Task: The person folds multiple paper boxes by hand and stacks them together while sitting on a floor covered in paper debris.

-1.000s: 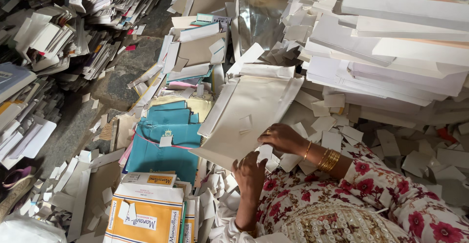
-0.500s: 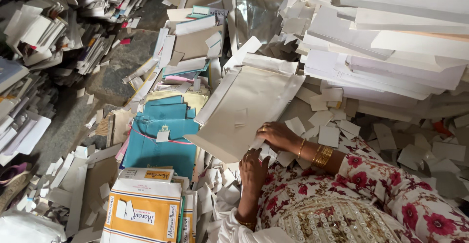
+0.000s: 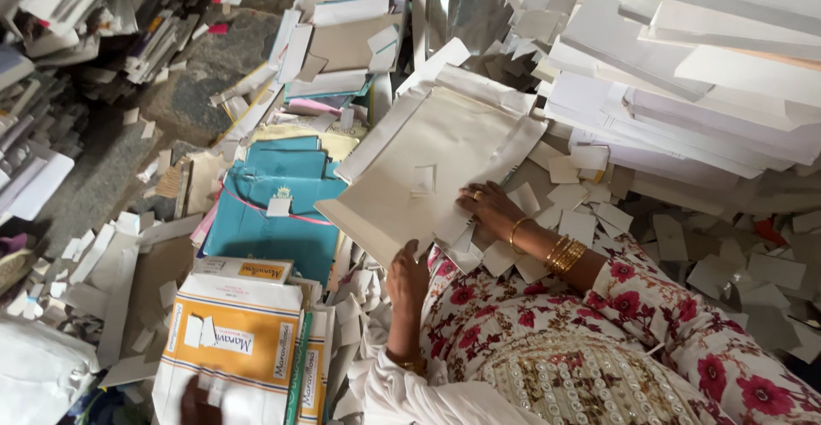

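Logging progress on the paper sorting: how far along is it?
Done: white sheets stacked on the right, scraps strewn around. In hand: left hand and right hand hold the beige envelope stack. Left: blue folders, orange-and-white packet, mixed heaps.

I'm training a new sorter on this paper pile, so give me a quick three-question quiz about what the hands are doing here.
1. True or false: both hands touch the beige cardboard sheet.
2. What lies directly left of that sheet? A) teal folders B) a metal tray C) a red bucket
3. Fill in: the right hand wears gold bangles on the wrist and a ____ on one finger.

Key
1. True: the left hand takes the near edge in its grip, and the right hand lies flat on top.
2. A, the teal folders.
3. Ring.
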